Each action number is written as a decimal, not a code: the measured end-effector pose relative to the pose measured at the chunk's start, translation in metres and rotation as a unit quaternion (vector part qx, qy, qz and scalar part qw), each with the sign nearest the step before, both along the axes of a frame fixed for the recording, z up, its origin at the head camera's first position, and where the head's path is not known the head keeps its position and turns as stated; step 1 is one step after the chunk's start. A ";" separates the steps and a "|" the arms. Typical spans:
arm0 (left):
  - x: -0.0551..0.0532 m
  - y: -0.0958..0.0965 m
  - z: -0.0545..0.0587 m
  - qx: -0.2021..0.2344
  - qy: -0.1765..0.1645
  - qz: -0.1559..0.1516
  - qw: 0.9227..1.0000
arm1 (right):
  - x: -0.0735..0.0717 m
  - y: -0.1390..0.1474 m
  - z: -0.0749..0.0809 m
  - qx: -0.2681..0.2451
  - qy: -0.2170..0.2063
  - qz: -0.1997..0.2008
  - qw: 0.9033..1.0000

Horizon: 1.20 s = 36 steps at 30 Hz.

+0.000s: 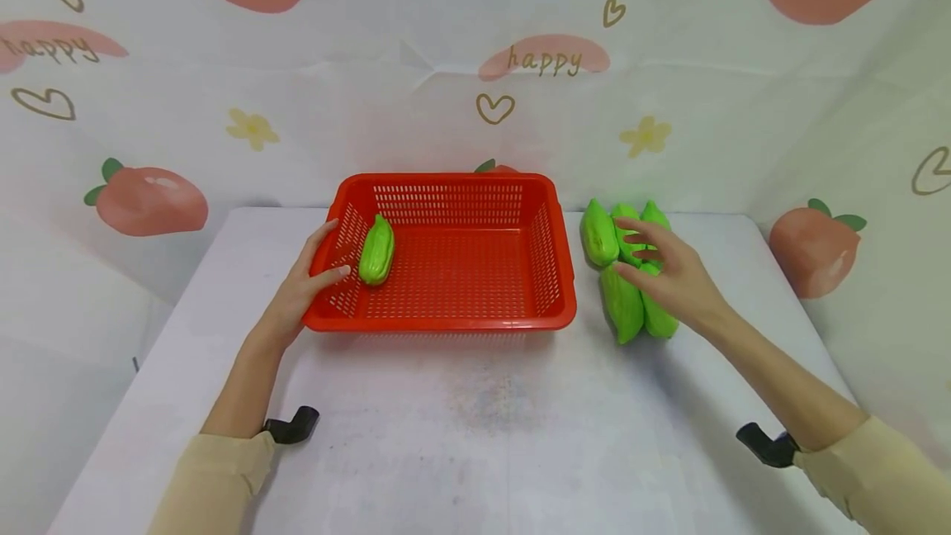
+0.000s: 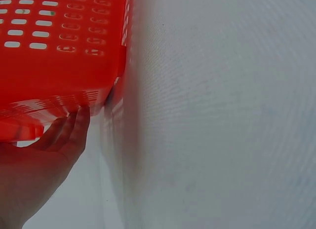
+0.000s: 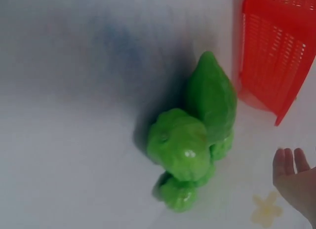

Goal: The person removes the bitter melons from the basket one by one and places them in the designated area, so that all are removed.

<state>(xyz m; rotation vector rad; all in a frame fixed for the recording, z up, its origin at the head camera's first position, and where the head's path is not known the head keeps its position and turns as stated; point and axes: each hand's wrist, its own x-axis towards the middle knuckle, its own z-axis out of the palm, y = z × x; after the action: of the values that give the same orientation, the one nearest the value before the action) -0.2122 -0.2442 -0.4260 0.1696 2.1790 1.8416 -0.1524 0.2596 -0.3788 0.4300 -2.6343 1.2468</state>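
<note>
The red plastic basket (image 1: 461, 324) stands at the back middle of the table, its walls slotted. My left hand (image 1: 300, 291) grips its left rim, the thumb over the edge; in the left wrist view the fingers (image 2: 74, 133) lie against the outer wall. Inside the basket, near that hand, lies one green, ribbed, gourd-like fruit (image 1: 376, 251). Several more of these lie grouped right of the basket, among them a front one (image 1: 622, 304). Above this group hovers my right hand (image 1: 672, 275), fingers spread and nothing held; it partly hides some of the fruits in the head view.
A white table (image 1: 461, 428) carries everything. Behind it hangs a pale printed cloth (image 1: 416, 122) with fruit, hearts and flowers. Dark bands with small black devices are on the left wrist (image 1: 293, 426) and right wrist (image 1: 768, 446).
</note>
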 end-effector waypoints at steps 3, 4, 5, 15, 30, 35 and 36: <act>0.000 0.000 0.000 -0.003 -0.002 0.001 1.000 | -0.004 -0.007 0.003 -0.010 0.003 0.013 1.000; 0.000 0.000 0.000 -0.003 -0.002 0.002 1.000 | -0.005 -0.010 0.004 -0.011 0.003 0.016 1.000; 0.000 0.001 0.000 -0.003 -0.002 0.002 1.000 | -0.006 -0.012 0.005 -0.013 0.001 0.017 1.000; 0.002 0.001 0.002 0.007 -0.005 0.000 1.000 | -0.022 -0.038 0.025 -0.024 -0.037 0.046 0.998; 0.001 0.001 0.004 0.003 -0.011 0.006 1.000 | -0.052 -0.085 0.057 0.025 -0.086 0.100 0.991; 0.002 0.002 0.004 0.004 -0.012 0.008 1.000 | -0.063 -0.101 0.062 0.038 -0.085 0.131 0.987; 0.002 0.002 0.004 0.003 -0.012 0.007 1.000 | -0.066 -0.105 0.064 0.038 -0.084 0.137 0.986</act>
<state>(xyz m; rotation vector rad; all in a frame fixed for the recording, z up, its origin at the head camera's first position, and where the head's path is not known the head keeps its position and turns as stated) -0.2104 -0.2423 -0.4223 0.1327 2.1655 1.8480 -0.2180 0.1550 -0.3151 0.7546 -2.8466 1.3149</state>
